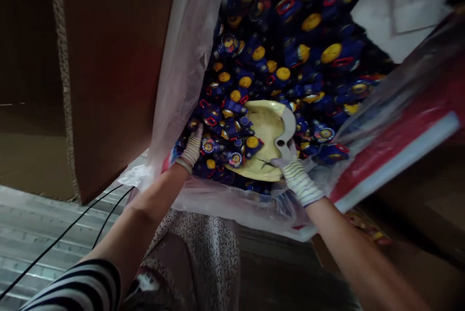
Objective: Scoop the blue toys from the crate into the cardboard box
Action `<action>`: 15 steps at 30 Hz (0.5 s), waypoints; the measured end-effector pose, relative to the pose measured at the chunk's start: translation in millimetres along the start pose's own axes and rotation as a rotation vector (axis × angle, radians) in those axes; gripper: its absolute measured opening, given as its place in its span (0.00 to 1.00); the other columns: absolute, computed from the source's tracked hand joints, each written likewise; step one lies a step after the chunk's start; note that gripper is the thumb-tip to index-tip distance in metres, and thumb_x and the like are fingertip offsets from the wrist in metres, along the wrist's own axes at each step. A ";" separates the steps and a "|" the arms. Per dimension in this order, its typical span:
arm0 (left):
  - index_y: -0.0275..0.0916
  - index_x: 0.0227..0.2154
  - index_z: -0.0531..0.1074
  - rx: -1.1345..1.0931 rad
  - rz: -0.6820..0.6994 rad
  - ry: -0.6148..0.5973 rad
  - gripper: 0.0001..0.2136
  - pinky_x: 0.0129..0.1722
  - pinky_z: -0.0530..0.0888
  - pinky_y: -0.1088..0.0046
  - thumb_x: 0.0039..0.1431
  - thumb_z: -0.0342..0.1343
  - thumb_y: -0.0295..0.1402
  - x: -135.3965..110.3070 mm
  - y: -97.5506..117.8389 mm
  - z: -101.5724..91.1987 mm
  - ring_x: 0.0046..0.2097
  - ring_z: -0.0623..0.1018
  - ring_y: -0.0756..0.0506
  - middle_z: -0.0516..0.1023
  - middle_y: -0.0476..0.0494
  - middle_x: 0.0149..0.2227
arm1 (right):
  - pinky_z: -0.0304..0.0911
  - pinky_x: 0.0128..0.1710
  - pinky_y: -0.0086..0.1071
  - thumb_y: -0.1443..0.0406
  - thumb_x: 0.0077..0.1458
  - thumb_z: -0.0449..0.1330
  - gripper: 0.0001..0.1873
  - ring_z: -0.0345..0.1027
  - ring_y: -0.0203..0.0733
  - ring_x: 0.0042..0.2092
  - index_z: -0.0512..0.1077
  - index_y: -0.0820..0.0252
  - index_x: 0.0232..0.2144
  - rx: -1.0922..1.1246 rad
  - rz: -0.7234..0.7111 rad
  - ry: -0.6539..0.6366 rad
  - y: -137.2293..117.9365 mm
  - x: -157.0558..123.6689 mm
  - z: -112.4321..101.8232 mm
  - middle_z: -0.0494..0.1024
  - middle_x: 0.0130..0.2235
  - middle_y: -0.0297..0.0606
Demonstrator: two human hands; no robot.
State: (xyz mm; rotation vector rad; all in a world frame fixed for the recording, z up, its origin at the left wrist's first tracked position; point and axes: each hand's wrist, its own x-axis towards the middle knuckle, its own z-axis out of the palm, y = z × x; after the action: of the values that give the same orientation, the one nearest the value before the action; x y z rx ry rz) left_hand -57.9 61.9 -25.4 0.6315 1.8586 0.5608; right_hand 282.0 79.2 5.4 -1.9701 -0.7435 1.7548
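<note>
A pale yellow plastic scoop (267, 129) with a grey grip edge and a round hole lies tilted among many small blue toys (283, 73) with yellow discs and red parts. My right hand (288, 163), in a striped knit glove, is closed on the scoop's right edge; some of its fingers are hidden. Several of the toys lie in the scoop's left part. At the pile's left side, my left hand (193, 146), also gloved, touches the toys with its thumb raised. The rest of its fingers are hidden by toys.
The toys fill a large box lined with clear plastic film (185, 49). A cardboard flap (116, 59) stands at left. White paper sheets (403, 10) lie on the toys at upper right. A red and white panel (395, 156) borders the right. Black cables (65, 233) cross the ridged floor.
</note>
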 end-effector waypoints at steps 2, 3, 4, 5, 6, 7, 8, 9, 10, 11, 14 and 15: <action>0.38 0.69 0.68 -0.023 -0.011 -0.040 0.29 0.77 0.55 0.63 0.73 0.49 0.48 -4.0 10.9 28.9 0.76 0.60 0.42 0.64 0.38 0.73 | 0.64 0.70 0.54 0.58 0.32 0.72 0.71 0.63 0.62 0.71 0.46 0.55 0.76 0.070 0.086 0.003 -6.2 -3.2 5.2 0.64 0.72 0.49; 0.38 0.68 0.69 -0.001 -0.010 -0.048 0.28 0.77 0.56 0.61 0.71 0.52 0.48 -6.2 14.7 43.7 0.76 0.59 0.39 0.62 0.37 0.74 | 0.64 0.69 0.55 0.58 0.31 0.72 0.71 0.64 0.63 0.70 0.46 0.57 0.76 0.088 0.121 0.019 -8.0 -2.8 5.3 0.66 0.70 0.50; 0.38 0.67 0.70 0.036 0.008 -0.048 0.29 0.77 0.56 0.60 0.69 0.56 0.47 -8.4 17.0 57.6 0.77 0.58 0.37 0.59 0.36 0.75 | 0.65 0.69 0.56 0.58 0.30 0.71 0.71 0.65 0.65 0.69 0.48 0.60 0.76 0.099 0.139 0.037 -8.7 -0.4 3.9 0.67 0.69 0.52; 0.38 0.66 0.71 0.081 0.041 -0.051 0.29 0.77 0.56 0.59 0.67 0.60 0.46 -10.3 17.8 70.0 0.77 0.56 0.34 0.55 0.36 0.76 | 0.64 0.69 0.57 0.58 0.28 0.71 0.71 0.64 0.66 0.69 0.50 0.62 0.75 0.101 0.140 0.050 -8.3 3.8 1.2 0.68 0.69 0.54; 0.38 0.66 0.72 0.121 0.083 -0.046 0.30 0.77 0.55 0.58 0.64 0.63 0.45 -12.1 17.3 80.1 0.78 0.54 0.33 0.52 0.36 0.77 | 0.64 0.69 0.57 0.58 0.27 0.71 0.70 0.64 0.67 0.69 0.52 0.64 0.74 0.100 0.131 0.055 -7.0 8.9 -2.1 0.68 0.69 0.55; 0.39 0.67 0.71 0.149 0.130 -0.035 0.31 0.78 0.55 0.58 0.63 0.65 0.45 -13.5 16.0 87.4 0.78 0.53 0.31 0.49 0.36 0.77 | 0.64 0.69 0.57 0.58 0.26 0.72 0.70 0.64 0.68 0.69 0.54 0.64 0.73 0.099 0.118 0.048 -5.1 14.3 -5.8 0.68 0.69 0.55; 0.40 0.67 0.70 0.156 0.171 -0.025 0.32 0.77 0.55 0.57 0.63 0.65 0.44 -14.8 14.4 92.0 0.78 0.53 0.31 0.48 0.37 0.77 | 0.64 0.69 0.57 0.58 0.26 0.72 0.69 0.65 0.67 0.69 0.55 0.63 0.73 0.100 0.107 0.034 -2.9 18.6 -9.3 0.68 0.69 0.55; 0.41 0.68 0.69 0.153 0.197 -0.022 0.32 0.77 0.56 0.57 0.63 0.65 0.44 -16.2 12.9 94.0 0.77 0.55 0.32 0.48 0.37 0.77 | 0.64 0.69 0.58 0.58 0.26 0.72 0.69 0.66 0.67 0.68 0.56 0.61 0.73 0.104 0.102 0.018 -0.5 21.2 -12.4 0.68 0.69 0.53; 0.42 0.69 0.69 0.144 0.207 -0.025 0.32 0.77 0.58 0.57 0.64 0.64 0.44 -18.0 11.8 93.7 0.76 0.57 0.32 0.49 0.37 0.77 | 0.65 0.68 0.58 0.58 0.27 0.73 0.68 0.67 0.66 0.67 0.55 0.59 0.73 0.112 0.105 0.006 1.8 21.3 -15.1 0.69 0.69 0.52; 0.43 0.69 0.68 0.133 0.205 -0.031 0.31 0.76 0.59 0.57 0.65 0.63 0.44 -20.3 11.5 91.9 0.76 0.59 0.33 0.48 0.37 0.77 | 0.66 0.67 0.58 0.59 0.27 0.74 0.69 0.69 0.65 0.66 0.55 0.57 0.73 0.121 0.122 -0.001 4.0 18.7 -17.4 0.70 0.68 0.50; 0.43 0.70 0.67 0.114 0.185 -0.071 0.32 0.76 0.59 0.58 0.65 0.63 0.44 -33.2 15.3 81.7 0.77 0.56 0.32 0.43 0.38 0.78 | 0.68 0.66 0.58 0.58 0.29 0.76 0.72 0.72 0.64 0.64 0.50 0.53 0.75 0.135 0.187 0.015 10.4 -3.6 -23.5 0.74 0.65 0.48; 0.42 0.69 0.68 0.115 0.195 -0.085 0.33 0.77 0.57 0.58 0.64 0.64 0.44 -39.6 18.1 78.0 0.78 0.54 0.31 0.40 0.38 0.78 | 0.69 0.66 0.58 0.57 0.31 0.76 0.71 0.73 0.63 0.64 0.49 0.51 0.75 0.130 0.174 0.017 12.4 -14.3 -25.7 0.75 0.65 0.47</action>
State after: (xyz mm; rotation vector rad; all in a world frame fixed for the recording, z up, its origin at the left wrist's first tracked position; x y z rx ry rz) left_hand 30.4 56.4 -13.4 0.9064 1.7701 0.5468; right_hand 308.0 61.9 12.4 -2.0103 -0.4513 1.8317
